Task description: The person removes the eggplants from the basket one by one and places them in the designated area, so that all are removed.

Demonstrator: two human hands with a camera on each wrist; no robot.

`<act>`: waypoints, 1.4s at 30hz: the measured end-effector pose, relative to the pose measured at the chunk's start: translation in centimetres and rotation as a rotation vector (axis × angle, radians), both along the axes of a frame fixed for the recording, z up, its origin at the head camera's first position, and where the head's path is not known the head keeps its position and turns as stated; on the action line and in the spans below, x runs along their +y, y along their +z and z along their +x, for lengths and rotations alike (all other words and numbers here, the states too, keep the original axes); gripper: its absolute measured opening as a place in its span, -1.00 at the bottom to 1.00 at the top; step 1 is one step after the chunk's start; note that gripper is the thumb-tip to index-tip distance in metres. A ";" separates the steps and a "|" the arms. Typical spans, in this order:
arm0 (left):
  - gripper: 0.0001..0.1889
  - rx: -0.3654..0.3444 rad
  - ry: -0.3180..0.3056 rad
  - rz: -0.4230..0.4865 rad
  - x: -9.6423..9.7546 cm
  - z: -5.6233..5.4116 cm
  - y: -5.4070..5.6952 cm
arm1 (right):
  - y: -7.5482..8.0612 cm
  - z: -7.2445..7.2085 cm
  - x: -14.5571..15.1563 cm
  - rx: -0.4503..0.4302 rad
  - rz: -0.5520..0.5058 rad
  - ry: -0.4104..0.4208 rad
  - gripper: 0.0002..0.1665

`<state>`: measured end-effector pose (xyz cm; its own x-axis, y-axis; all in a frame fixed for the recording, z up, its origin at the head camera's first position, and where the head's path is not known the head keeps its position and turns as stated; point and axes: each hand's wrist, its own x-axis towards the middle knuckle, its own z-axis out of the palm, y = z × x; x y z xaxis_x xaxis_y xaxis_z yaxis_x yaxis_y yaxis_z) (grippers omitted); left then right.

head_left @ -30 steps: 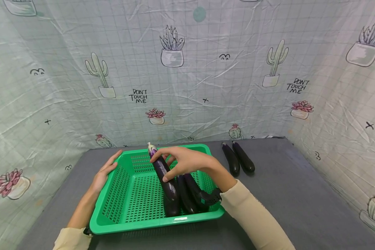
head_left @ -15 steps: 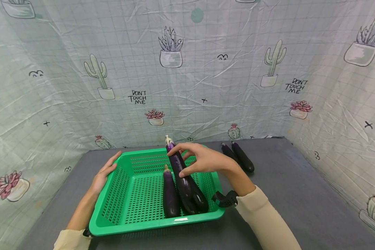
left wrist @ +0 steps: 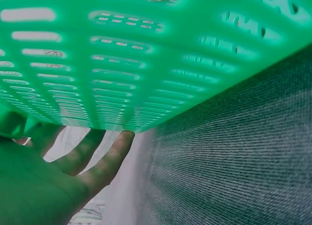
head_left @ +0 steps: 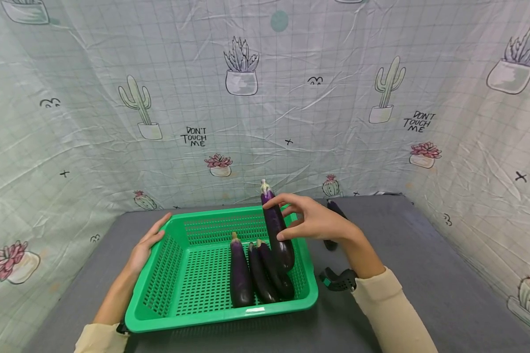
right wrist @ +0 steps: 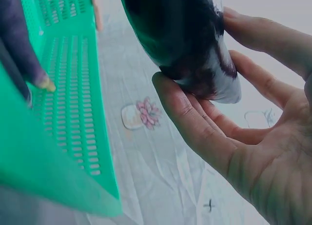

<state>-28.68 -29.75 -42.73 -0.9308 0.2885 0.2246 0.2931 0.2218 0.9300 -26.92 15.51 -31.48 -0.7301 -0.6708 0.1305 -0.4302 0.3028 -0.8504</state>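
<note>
My right hand (head_left: 320, 220) pinches a dark purple eggplant (head_left: 283, 252) between thumb and fingers. It is tilted, pale stem end up and away, over the right side of the green plastic basket (head_left: 194, 322). In the right wrist view the same eggplant (right wrist: 175, 39) shows glossy between the fingertips. Three eggplants (head_left: 240, 277) lie side by side in the right half of the basket, stems pointing to the back. My left hand (head_left: 145, 249) rests along the basket's left wall; in the left wrist view its fingers (left wrist: 114, 154) extend straight against the perforated side.
Two more eggplants (head_left: 331, 244) lie on the grey tabletop (head_left: 428, 260) right of the basket, partly hidden behind my right hand. A plant-print cloth (head_left: 287, 113) hangs around the back and sides of the table.
My right hand has carried the eggplant rightward across the basket, away from the eggplants it was overlapping, which now show fully. The left hand and basket stay in place.
</note>
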 end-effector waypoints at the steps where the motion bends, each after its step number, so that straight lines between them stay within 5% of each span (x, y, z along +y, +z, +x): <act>1: -0.39 0.000 -0.001 0.001 0.0 0.0 0.0 | 0.0 0.0 0.2 0.007 0.000 -0.007 -0.30; 18: -0.40 0.010 0.001 0.006 -0.1 0.0 0.0 | -0.4 -0.6 3.0 0.030 -0.048 -0.045 -0.29; 29: -0.40 0.008 -0.001 0.007 0.0 0.0 -0.1 | -0.8 -0.8 5.1 -0.046 -0.079 -0.089 -0.26; 42: -0.38 -0.004 0.009 -0.009 0.0 -0.1 0.0 | -2.3 -2.2 7.0 -0.026 -0.015 -0.148 -0.27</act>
<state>-28.73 -29.73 -42.70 -0.9341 0.2822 0.2186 0.2877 0.2330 0.9289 -29.09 22.48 -33.80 -0.8240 -0.5537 0.1199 -0.3599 0.3482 -0.8656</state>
